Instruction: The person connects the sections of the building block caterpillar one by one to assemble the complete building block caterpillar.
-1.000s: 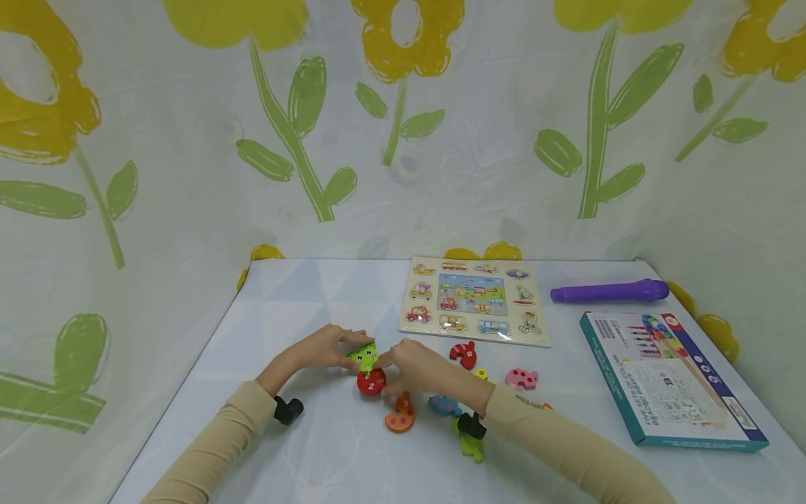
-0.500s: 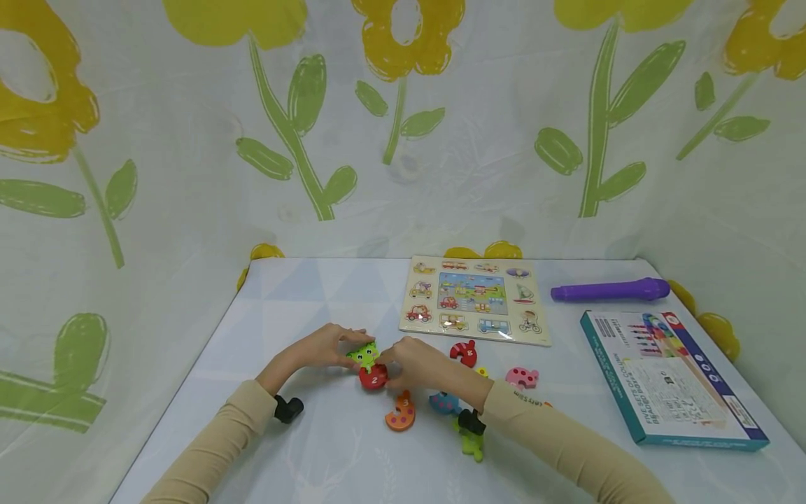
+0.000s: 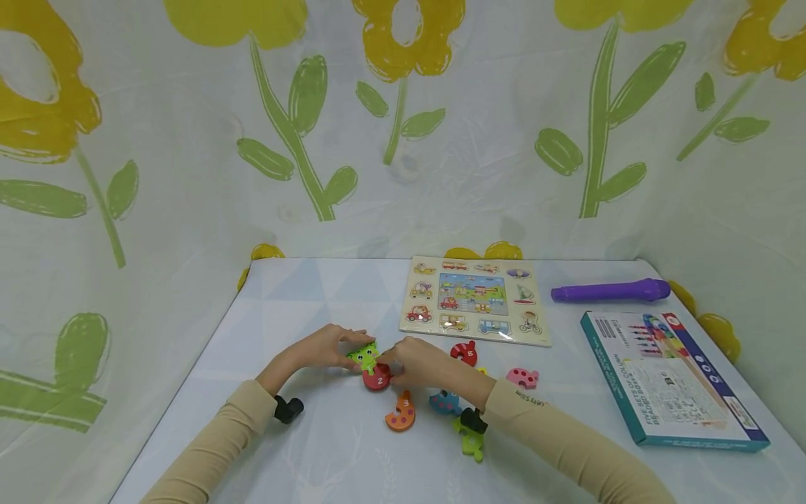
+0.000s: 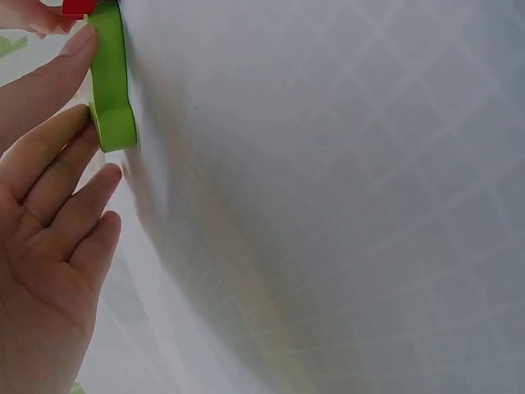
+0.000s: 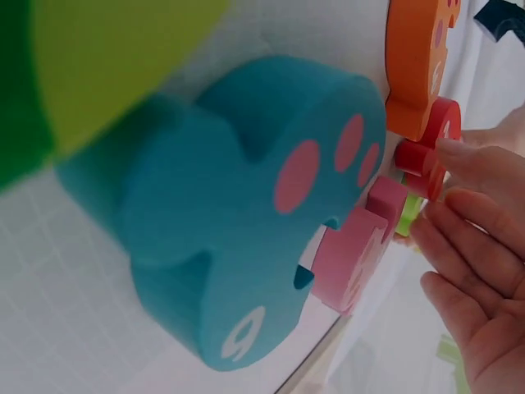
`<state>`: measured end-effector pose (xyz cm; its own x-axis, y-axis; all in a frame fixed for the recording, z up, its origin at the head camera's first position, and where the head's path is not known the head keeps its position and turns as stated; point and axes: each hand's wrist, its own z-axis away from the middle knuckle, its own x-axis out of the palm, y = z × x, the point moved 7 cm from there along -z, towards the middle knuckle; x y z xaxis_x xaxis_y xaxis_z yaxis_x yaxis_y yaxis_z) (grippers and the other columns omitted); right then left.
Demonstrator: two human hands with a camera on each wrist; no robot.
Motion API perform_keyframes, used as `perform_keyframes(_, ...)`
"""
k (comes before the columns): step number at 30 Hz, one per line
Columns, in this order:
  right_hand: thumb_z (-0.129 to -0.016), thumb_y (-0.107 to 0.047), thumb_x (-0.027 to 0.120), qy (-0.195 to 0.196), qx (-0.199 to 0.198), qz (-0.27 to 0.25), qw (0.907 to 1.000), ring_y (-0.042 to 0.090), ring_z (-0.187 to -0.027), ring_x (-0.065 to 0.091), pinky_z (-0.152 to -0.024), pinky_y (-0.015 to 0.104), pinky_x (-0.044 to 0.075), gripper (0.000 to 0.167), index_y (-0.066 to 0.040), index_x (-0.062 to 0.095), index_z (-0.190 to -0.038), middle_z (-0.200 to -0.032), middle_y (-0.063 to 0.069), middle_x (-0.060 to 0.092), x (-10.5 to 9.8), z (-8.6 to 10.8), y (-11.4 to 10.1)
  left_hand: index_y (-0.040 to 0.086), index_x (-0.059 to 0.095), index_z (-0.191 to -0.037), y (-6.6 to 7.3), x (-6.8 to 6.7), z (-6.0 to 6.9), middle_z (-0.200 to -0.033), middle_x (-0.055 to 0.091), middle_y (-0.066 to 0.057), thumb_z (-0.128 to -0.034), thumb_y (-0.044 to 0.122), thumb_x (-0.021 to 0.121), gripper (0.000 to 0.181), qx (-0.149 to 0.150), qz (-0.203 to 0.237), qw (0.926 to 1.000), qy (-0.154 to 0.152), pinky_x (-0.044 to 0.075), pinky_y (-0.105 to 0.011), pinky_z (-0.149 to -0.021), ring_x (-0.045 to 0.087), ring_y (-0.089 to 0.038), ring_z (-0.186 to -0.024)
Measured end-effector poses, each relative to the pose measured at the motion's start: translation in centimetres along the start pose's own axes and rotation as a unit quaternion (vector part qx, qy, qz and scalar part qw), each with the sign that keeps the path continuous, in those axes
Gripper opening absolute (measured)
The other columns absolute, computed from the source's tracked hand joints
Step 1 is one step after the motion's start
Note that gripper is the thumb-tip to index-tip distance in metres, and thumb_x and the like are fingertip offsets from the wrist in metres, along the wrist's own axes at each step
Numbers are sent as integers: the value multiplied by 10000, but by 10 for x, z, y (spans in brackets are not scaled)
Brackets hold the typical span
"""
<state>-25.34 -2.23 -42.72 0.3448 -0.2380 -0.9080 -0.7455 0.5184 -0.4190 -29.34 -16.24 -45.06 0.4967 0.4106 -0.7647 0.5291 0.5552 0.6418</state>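
Observation:
My left hand pinches a bright green piece with a cartoon face between thumb and fingers. Directly below it, touching or overlapping, is a round red piece marked 2. My right hand holds the right side of that red piece. In the left wrist view the green piece stands on edge against the thumb and fingertips, a bit of red above it. The right wrist view shows the red piece at the fingertips. Whether the two pieces interlock I cannot tell.
Around my right forearm lie an orange piece, a blue piece, a green piece, a red curled piece and a pink piece. Behind are a picture puzzle board, a purple microphone and a flat box.
The red piece has shifted slightly right and up, turning a little against the green piece. My left hand has stayed nearly still, and my right hand has barely moved.

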Motion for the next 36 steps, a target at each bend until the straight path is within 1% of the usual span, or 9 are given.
perform_keyframes(5, -854, -146, 753, 76, -51, -84, 9999, 90, -962, 673, -751, 105, 501, 332, -53, 701, -1169, -1137, 51, 695, 0, 1, -1, 65, 598, -1319, 0, 0, 0, -1356, 550, -112, -810, 234, 792, 570, 29, -12, 10000, 5, 386, -479, -1052, 442, -300, -1317)
perform_keyframes(10, -859, -123, 744, 183, -232, -103, 9995, 96, -1010, 661, -803, 124, 502, 285, -50, 718, -1133, -1107, 41, 706, -1, 2, -4, 68, 597, -1321, 0, 0, 1, -1355, 552, -111, -810, 230, 793, 571, 32, -8, 10000, 33, 378, -487, -1056, 443, -310, -1315)
perform_keyframes(14, -860, -120, 743, 195, -343, -87, 9992, 111, -1051, 649, -835, 133, 495, 281, -48, 719, -1131, -1110, 31, 705, -1, 1, -5, 70, 600, -1318, 0, 0, 0, -1350, 556, -104, -804, 232, 797, 575, 53, -16, 10000, 38, 378, -479, -1059, 447, -302, -1312)
perform_keyframes(18, -865, -142, 741, 57, -298, -31, 9995, 102, -1076, 635, -836, 125, 490, 310, -66, 708, -1164, -1149, 10, 691, 3, -1, -4, 73, 599, -1321, 0, 0, 0, -1355, 552, -108, -804, 234, 797, 576, 24, -37, 10000, 20, 380, -483, -1057, 448, -303, -1312)
perform_keyframes(23, -883, -172, 725, -208, -304, 190, 9991, 79, -1079, 627, -857, 125, 481, 324, -89, 697, -1195, -1186, -1, 675, 9, -4, -4, 73, 598, -1321, 0, 0, 0, -1364, 541, -120, -805, 232, 796, 575, 9, -50, 10000, 17, 371, -502, -1060, 439, -308, -1318)
perform_keyframes(28, -884, -184, 725, -300, -269, 232, 9989, 64, -1079, 623, -861, 118, 474, 339, -94, 689, -1209, -1197, -9, 670, 12, -5, -4, 74, 596, -1324, -1, 1, -1, -1364, 540, -124, -809, 237, 792, 575, 60, -70, 10000, 34, 375, -507, -1054, 440, -311, -1316)
perform_keyframes(30, -882, -184, 727, -303, -210, 181, 9992, 52, -1050, 630, -847, 109, 473, 349, -92, 684, -1216, -1200, -10, 669, 12, -5, -3, 75, 592, -1329, -2, 1, -1, -1366, 537, -124, -812, 242, 790, 578, 62, -65, 10000, 39, 377, -509, -1052, 440, -312, -1315)
perform_keyframes(36, -873, -177, 737, -245, -116, -70, 9996, 19, -849, 614, -764, 80, 473, 368, -72, 677, -1221, -1198, 5, 671, 11, -1, -2, 86, 579, -1344, -4, 2, 0, -1375, 534, -102, -812, 244, 792, 595, -27, -60, 10000, 56, 376, -490, -1059, 438, -290, -1321)
